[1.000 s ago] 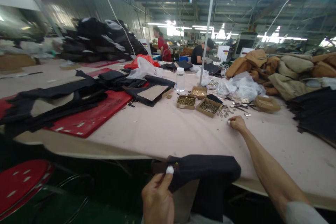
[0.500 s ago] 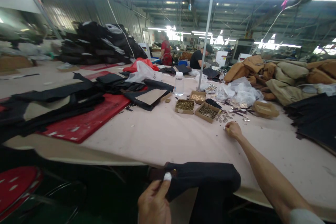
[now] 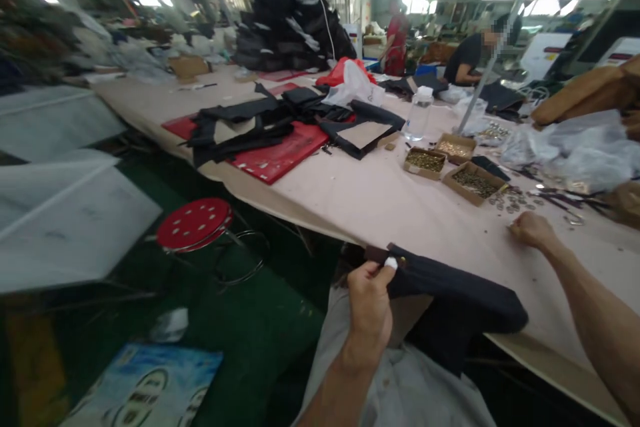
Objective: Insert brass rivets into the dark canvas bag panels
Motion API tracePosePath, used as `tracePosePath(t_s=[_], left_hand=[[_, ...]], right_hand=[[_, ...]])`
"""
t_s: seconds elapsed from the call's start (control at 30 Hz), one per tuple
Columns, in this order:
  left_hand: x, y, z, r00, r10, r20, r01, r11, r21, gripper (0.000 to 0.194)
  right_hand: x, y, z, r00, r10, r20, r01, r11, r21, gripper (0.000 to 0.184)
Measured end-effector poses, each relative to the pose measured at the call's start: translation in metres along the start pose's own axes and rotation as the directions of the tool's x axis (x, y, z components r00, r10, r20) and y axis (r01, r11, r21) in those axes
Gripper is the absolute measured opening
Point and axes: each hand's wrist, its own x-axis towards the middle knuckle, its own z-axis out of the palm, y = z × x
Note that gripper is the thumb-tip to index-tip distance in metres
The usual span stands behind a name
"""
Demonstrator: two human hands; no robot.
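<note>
My left hand (image 3: 373, 300) is closed, its thumb and fingers pinching the end of a dark fabric piece (image 3: 455, 287) at the table's near edge. White wrapping covers that thumb's tip. Beside it a brown tab (image 3: 377, 253) and a small brass-coloured stud show on the cloth. The fabric drapes over the edge above my lap. My right hand (image 3: 533, 230) rests closed at the tabletop, just nearer than some scattered metal rings (image 3: 515, 200); whatever its fingers hold is hidden. Small cardboard boxes (image 3: 475, 183) of metal fittings stand beyond it.
A clear plastic bottle (image 3: 419, 117) stands behind the boxes, near a metal pole (image 3: 503, 43). Dark fabric pieces lie on a red board (image 3: 280, 157). Plastic bags (image 3: 575, 147) are at right. A red stool (image 3: 195, 223) stands on the green floor. Two people are farther back.
My view has swung left and down, bringing the stool, floor and my lap into sight. Both hands keep nearly the same places relative to the table, the left still gripping the fabric.
</note>
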Motion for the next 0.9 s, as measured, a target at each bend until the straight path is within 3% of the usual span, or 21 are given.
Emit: tracePosePath(t_s=[0.07, 0.17, 0.2, 0.27, 0.33, 0.4, 0.47, 0.57, 0.73, 0.8, 0.9], left_hand=[[-0.002, -0.002, -0.001, 1.0, -0.011, -0.02, 0.011, 1.0, -0.013, 0.019], [-0.003, -0.003, 0.0, 0.999, -0.024, -0.031, 0.024, 1.0, -0.017, 0.02], [-0.004, -0.002, 0.001, 0.999, -0.022, -0.028, 0.021, 1.0, -0.015, 0.02], [-0.005, -0.001, 0.003, 1.0, -0.005, -0.018, 0.005, 1.0, -0.004, 0.022], [-0.008, 0.001, 0.005, 1.0, 0.016, -0.009, -0.016, 0.999, 0.028, 0.024], [-0.011, 0.003, 0.006, 0.999, 0.037, -0.003, -0.036, 0.997, 0.073, 0.027], [-0.014, 0.005, 0.007, 0.999, 0.053, 0.006, -0.053, 0.994, 0.095, 0.029], [-0.018, 0.006, 0.006, 0.997, 0.073, 0.016, -0.074, 0.993, 0.097, 0.031], [-0.02, 0.002, 0.004, 0.994, 0.091, 0.053, -0.098, 0.985, 0.139, 0.028], [-0.019, -0.001, 0.002, 0.994, 0.096, 0.061, -0.105, 0.978, 0.177, 0.028], [-0.016, -0.005, 0.0, 0.991, 0.103, 0.08, -0.119, 0.966, 0.229, 0.027]], right_hand=[[-0.018, -0.031, -0.016, 0.989, -0.065, 0.133, 0.073, 0.996, -0.052, 0.029], [-0.08, -0.112, -0.05, 0.956, -0.29, -0.033, 0.292, 0.942, 0.168, 0.01], [-0.106, -0.142, -0.06, 0.91, -0.408, -0.075, 0.411, 0.865, 0.286, 0.009], [-0.156, -0.198, -0.078, 0.775, -0.616, -0.141, 0.599, 0.646, 0.473, 0.007], [-0.194, -0.24, -0.089, 0.656, -0.729, -0.194, 0.688, 0.472, 0.552, 0.009], [-0.215, -0.264, -0.091, 0.602, -0.763, -0.234, 0.729, 0.405, 0.552, 0.011], [-0.222, -0.273, -0.087, 0.579, -0.775, -0.254, 0.756, 0.393, 0.523, 0.014], [-0.222, -0.276, -0.08, 0.569, -0.779, -0.263, 0.772, 0.397, 0.496, 0.018], [-0.23, -0.279, -0.081, 0.595, -0.752, -0.283, 0.749, 0.392, 0.534, 0.021], [-0.233, -0.28, -0.083, 0.646, -0.71, -0.281, 0.698, 0.401, 0.593, 0.02], [-0.233, -0.281, -0.081, 0.783, -0.578, -0.229, 0.532, 0.433, 0.727, 0.015]])
